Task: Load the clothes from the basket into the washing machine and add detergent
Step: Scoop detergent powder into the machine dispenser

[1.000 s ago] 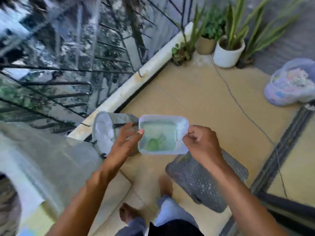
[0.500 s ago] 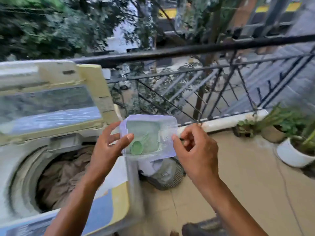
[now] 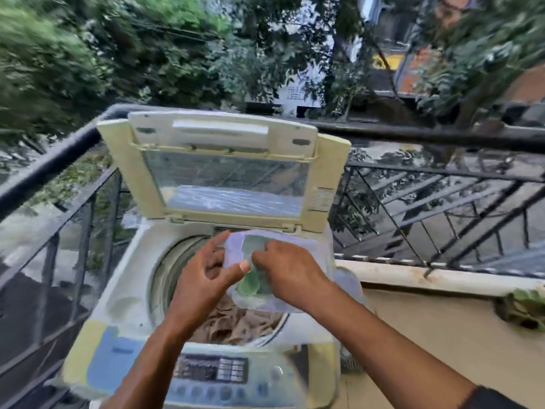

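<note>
A top-loading washing machine [image 3: 126, 278] stands in front of me with its lid [image 3: 224, 172] raised. Brown clothes [image 3: 236, 323] fill the drum. I hold a translucent plastic detergent container [image 3: 298, 302] above the drum opening. Inside it lies a green scoop [image 3: 249, 286]. My left hand [image 3: 203, 281] grips the container's left edge, thumb on the rim. My right hand [image 3: 290, 271] reaches into the container, fingers curled near the scoop; whether they hold it is blurred.
A black metal railing [image 3: 442, 202] runs behind and to both sides of the machine. The control panel [image 3: 212, 373] faces me at the front. A potted plant [image 3: 525, 308] sits on the tan floor [image 3: 442, 343] at right, beside a white kerb [image 3: 442, 276].
My view has swung from the floor and basket round to the machine. The container has moved over the drum, and my right hand has gone from its edge into it.
</note>
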A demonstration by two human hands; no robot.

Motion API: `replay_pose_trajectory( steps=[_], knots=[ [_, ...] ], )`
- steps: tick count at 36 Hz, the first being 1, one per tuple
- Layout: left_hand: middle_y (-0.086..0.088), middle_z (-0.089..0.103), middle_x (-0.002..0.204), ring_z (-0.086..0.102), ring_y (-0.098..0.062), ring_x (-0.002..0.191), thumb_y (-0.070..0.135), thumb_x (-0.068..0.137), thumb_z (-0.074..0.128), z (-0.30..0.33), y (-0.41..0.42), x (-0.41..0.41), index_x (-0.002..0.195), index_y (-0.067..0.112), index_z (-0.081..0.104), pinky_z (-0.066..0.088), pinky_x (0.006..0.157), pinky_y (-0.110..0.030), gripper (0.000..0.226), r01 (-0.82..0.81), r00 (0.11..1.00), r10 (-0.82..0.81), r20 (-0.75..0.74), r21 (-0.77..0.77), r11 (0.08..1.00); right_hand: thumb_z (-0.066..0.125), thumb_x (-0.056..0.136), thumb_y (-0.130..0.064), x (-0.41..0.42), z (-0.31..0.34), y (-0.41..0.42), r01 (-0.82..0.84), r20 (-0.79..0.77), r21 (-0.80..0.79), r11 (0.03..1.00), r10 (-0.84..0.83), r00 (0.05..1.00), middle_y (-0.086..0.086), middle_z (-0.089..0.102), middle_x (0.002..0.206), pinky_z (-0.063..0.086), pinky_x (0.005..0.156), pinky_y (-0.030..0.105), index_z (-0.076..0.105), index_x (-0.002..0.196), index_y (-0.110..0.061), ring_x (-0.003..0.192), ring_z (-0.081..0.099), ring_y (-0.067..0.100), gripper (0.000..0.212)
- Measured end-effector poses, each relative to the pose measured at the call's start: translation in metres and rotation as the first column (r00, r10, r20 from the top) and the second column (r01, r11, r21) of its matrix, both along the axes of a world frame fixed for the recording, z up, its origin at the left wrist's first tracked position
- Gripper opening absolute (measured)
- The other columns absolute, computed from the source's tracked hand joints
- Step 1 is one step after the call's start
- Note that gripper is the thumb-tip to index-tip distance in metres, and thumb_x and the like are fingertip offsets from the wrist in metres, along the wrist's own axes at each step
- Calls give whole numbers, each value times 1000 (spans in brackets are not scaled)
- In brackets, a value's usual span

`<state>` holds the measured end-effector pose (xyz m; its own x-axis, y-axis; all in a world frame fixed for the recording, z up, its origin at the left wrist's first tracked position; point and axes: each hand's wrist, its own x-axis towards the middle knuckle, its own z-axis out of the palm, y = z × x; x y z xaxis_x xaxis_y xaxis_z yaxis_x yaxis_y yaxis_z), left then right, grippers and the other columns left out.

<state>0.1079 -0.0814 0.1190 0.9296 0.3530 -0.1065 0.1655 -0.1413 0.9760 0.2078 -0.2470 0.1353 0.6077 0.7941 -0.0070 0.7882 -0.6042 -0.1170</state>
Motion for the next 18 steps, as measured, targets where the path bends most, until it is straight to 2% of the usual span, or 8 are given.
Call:
replay_pose_trajectory(
  steps=[5,8,11,13,15,18],
  knots=[
    [0,74,124,72,-14,113,66,61,85,-8,31,-11,138,46,57,57,98,-52,84,-55,998,55,0,-18,998,60,90,-15,-7,0,34,-48,-13,-45,998,47,999,10,59,106,13,51,34,64,103,-18,98,59,35,14],
    [1,73,125,71,-15,115,74,60,84,-10,46,-14,137,47,56,56,98,-53,86,-63,998,63,-8,-2,998,60,91,-19,-8,-1,49,-40,-3,-1,999,40,999,7,60,105,27,59,33,67,103,-21,96,61,34,14],
    [8,71,128,69,-8,115,69,62,83,-8,56,-17,140,45,54,58,98,-46,87,-84,996,84,-5,71,994,64,85,-16,-10,-3,57,10,8,123,992,-11,1000,4,61,86,34,54,34,67,89,-22,79,63,36,8],
    [13,69,129,67,-6,117,69,61,83,-7,62,-18,141,48,52,57,99,-44,88,-87,996,89,-7,113,990,63,82,-12,-12,-6,61,38,13,146,989,-40,999,3,59,80,26,50,30,66,84,-21,75,63,36,10],
    [21,67,129,65,-1,119,70,60,83,-7,67,-19,141,52,50,56,100,-40,89,-88,996,90,-8,165,982,60,81,-7,-13,-10,63,38,30,91,995,-41,999,5,60,83,18,51,31,67,86,-19,79,62,36,14],
    [33,60,128,60,5,122,73,58,83,-8,72,-19,140,56,49,53,103,-37,90,-72,997,79,-18,224,972,66,75,-8,-15,-12,66,50,24,66,997,-52,998,3,59,76,19,50,29,66,80,-20,68,62,35,13]
  ],
)
